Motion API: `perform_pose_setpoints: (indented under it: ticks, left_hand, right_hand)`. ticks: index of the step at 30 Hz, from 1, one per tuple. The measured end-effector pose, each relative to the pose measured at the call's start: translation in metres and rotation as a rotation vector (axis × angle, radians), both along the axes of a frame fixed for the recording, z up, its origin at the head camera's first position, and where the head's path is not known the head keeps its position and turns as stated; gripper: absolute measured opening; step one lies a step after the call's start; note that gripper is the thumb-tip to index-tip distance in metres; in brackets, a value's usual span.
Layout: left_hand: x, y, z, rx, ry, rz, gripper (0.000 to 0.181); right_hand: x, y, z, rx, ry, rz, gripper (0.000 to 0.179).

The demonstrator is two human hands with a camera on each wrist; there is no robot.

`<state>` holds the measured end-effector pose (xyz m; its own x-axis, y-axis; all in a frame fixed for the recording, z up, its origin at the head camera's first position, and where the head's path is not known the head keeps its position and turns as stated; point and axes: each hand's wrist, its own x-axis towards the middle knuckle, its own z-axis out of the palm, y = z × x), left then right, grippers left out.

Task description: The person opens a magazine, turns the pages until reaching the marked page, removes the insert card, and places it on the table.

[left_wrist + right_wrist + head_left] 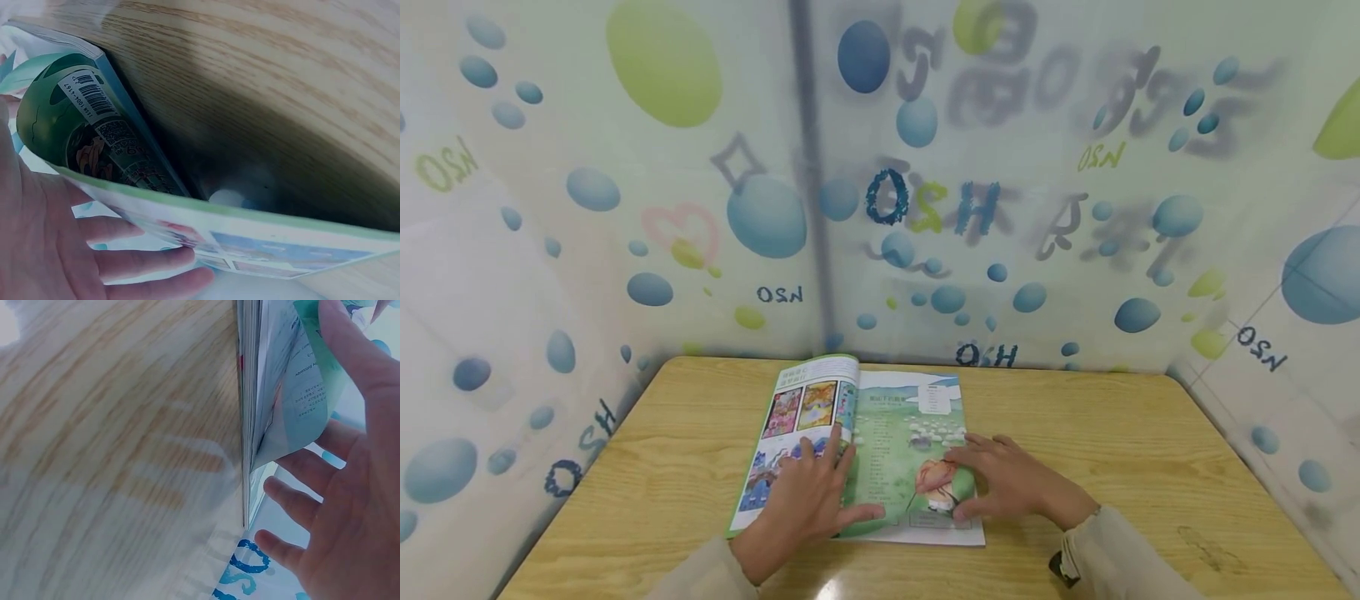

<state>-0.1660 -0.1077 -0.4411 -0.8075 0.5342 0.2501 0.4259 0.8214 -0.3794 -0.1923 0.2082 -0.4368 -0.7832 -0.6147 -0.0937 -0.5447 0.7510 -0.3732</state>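
An open magazine (917,467) lies on the wooden table, its left page (752,492) printed with pictures and its right page a green meadow scene. My left hand (808,492) rests with spread fingers on the left page by the fold, thumb reaching onto the right page. In the left wrist view the left part of the magazine stands off the table, with a barcode (94,97) on the outer cover. At the outer edge of the right page is my right hand (1011,479), fingers spread and touching it. The right wrist view has a loose leaf (297,409) bowed up from the stack beneath.
The wooden table (1105,442) extends to both sides of the magazine. Behind it hangs a pale curtain (1037,275) with blue and green drops and lettering, which also runs along the left and right sides.
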Motion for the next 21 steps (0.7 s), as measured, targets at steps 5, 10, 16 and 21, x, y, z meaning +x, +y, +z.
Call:
perform_pose_setpoints:
  ticks: [5, 10, 16, 21]
  left_hand:
    - [0.000, 0.001, -0.002, -0.017, 0.014, 0.002, 0.113]
    - [0.001, 0.002, -0.002, -0.038, 0.002, 0.017, 0.117]
    - [0.001, 0.003, -0.002, -0.068, -0.007, 0.022, 0.114]
    - [0.001, 0.002, -0.001, -0.073, 0.004, 0.023, 0.112]
  right_hand:
    - [0.000, -0.002, 0.003, 0.002, 0.002, 0.000, 0.081]
    - [-0.003, -0.004, 0.003, 0.008, 0.006, -0.020, 0.081]
    - [-0.002, -0.002, 0.005, 0.001, 0.002, -0.021, 0.082]
    - [-0.002, 0.009, 0.015, -0.049, -0.090, -0.041, 0.086]
